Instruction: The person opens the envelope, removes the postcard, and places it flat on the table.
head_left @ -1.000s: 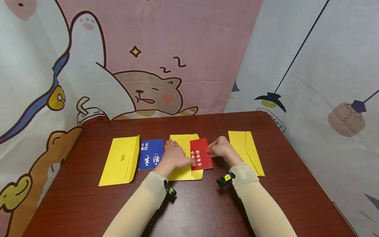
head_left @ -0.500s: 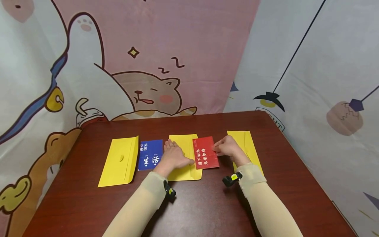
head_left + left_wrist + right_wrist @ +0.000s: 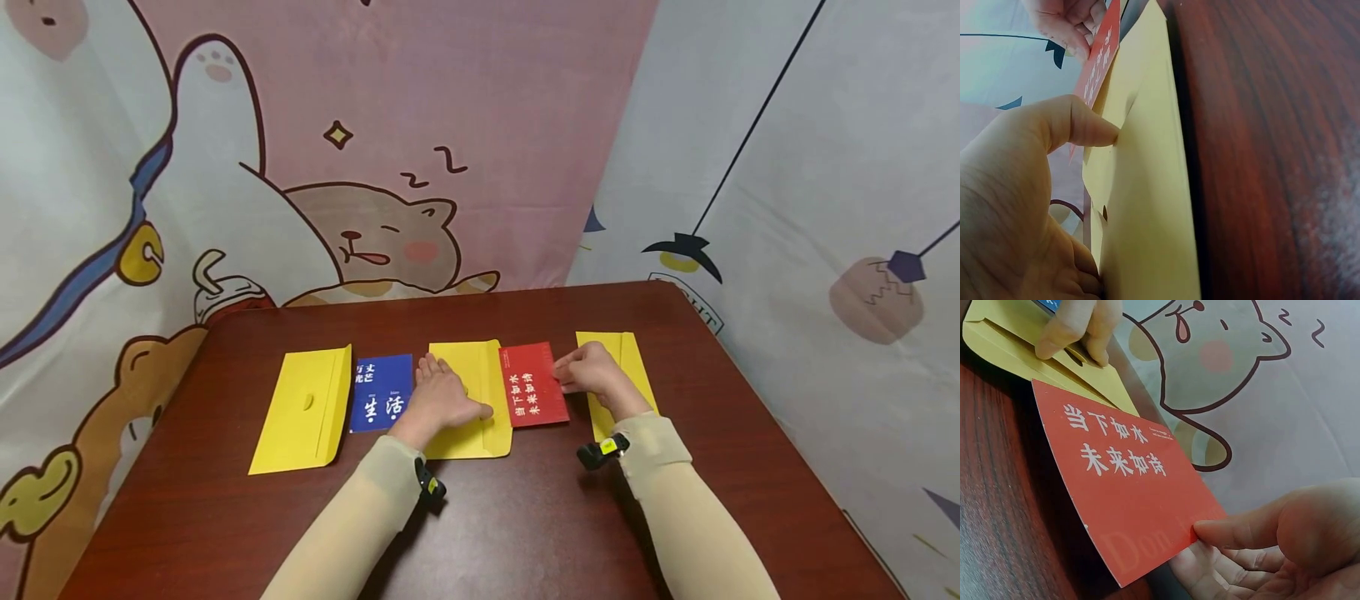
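Observation:
A red card [image 3: 534, 385] with white Chinese characters is pinched at its right edge by my right hand [image 3: 600, 379]. In the right wrist view, the thumb lies on the face of the card [image 3: 1129, 487] with fingers behind it. Its left edge overlaps the flap side of the middle yellow envelope [image 3: 486, 371]. My left hand [image 3: 442, 402] rests on that envelope with fingers extended, covering part of it. In the left wrist view, the thumb touches the envelope's surface [image 3: 1147, 187]. A blue card [image 3: 381, 396] with white characters lies just left of this hand.
Another yellow envelope [image 3: 300, 417] lies at the left of the dark wooden table [image 3: 510, 525]. A third yellow envelope [image 3: 636, 367] is on the right, partly under my right hand and wrist. A cartoon-printed cloth [image 3: 525, 150] hangs behind the table.
My right hand has moved right with the red card, exposing its full printed text and more of the middle envelope's flap side. My left hand has stayed in place.

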`<state>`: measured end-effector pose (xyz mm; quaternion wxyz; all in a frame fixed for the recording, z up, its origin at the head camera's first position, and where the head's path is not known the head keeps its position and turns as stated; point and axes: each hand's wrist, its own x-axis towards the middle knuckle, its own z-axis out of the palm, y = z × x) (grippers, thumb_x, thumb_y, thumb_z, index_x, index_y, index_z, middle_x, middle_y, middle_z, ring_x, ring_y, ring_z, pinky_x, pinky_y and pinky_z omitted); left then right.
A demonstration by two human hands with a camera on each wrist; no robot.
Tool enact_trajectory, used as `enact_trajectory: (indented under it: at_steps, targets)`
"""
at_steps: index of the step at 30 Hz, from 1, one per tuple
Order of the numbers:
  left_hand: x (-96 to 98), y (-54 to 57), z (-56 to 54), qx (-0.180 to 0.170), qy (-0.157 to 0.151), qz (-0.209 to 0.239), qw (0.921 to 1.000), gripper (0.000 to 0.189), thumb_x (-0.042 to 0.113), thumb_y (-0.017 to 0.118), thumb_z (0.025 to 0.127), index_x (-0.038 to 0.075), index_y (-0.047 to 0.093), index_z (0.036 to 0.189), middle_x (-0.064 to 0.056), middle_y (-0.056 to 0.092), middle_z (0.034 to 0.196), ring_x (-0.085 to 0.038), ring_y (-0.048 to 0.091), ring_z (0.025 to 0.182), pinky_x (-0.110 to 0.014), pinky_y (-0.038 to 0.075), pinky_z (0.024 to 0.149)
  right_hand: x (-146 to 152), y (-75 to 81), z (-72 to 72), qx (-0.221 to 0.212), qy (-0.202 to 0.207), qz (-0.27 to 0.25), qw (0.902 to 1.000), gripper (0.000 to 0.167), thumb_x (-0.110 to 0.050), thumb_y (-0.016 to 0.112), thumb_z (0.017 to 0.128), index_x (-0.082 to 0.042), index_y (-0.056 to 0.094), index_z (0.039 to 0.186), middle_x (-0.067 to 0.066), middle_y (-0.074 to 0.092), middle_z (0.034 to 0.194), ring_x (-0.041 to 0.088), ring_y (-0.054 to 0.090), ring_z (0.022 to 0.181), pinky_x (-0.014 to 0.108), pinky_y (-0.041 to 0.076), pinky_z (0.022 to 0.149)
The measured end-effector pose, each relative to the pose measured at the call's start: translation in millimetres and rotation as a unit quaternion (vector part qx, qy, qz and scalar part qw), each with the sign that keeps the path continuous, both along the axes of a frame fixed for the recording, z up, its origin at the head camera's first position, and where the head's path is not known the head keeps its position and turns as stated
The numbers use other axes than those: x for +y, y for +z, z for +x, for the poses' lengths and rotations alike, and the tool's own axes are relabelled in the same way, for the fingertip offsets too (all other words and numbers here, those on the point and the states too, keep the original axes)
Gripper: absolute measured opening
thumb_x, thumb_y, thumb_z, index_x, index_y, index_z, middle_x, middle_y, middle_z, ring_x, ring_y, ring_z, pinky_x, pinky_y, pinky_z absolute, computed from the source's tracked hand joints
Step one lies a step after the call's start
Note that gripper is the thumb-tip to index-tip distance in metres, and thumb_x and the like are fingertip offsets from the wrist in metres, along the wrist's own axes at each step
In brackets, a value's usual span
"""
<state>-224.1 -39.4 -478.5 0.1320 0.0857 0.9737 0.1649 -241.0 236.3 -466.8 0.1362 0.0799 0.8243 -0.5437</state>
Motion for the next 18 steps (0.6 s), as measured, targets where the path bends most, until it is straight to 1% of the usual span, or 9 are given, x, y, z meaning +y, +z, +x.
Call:
enact_trajectory:
  at_steps: [9, 18]
  targets:
    - [-0.6, -1.8, -0.8, 0.001, -0.004, -0.007, 1.0, 0.129, 0.068, 0.072, 0.08, -0.017, 0.016, 0.16, -0.037, 0.006, 0.169, -0.05, 0.004, 0.158, -0.052, 0.01, 0.128, 10.6, 2.1, -2.0, -0.008, -0.012, 0.004, 0.9999, 0.022, -0.002, 0.068, 0.1, 0.014, 0.071, 0.115, 0.02, 0.071, 0.103, 0.02, 0.07, 0.074, 0.036, 0.064, 0.075]
    - [-0.6, -5.5, -1.7, 0.008, -0.006, -0.008, 0.9999, 0.129, 0.068, 0.072, 0.08, -0.017, 0.017, 0.16, -0.037, 0.007, 0.169, -0.05, 0.005, 0.158, -0.054, 0.011, 0.128, 17.5, 1.5, -2.0, -0.008, -0.018, 0.011, 0.9997, 0.019, -0.002, 0.065, 0.102, 0.013, 0.07, 0.112, 0.02, 0.069, 0.103, 0.02, 0.069, 0.076, 0.034, 0.064, 0.074]
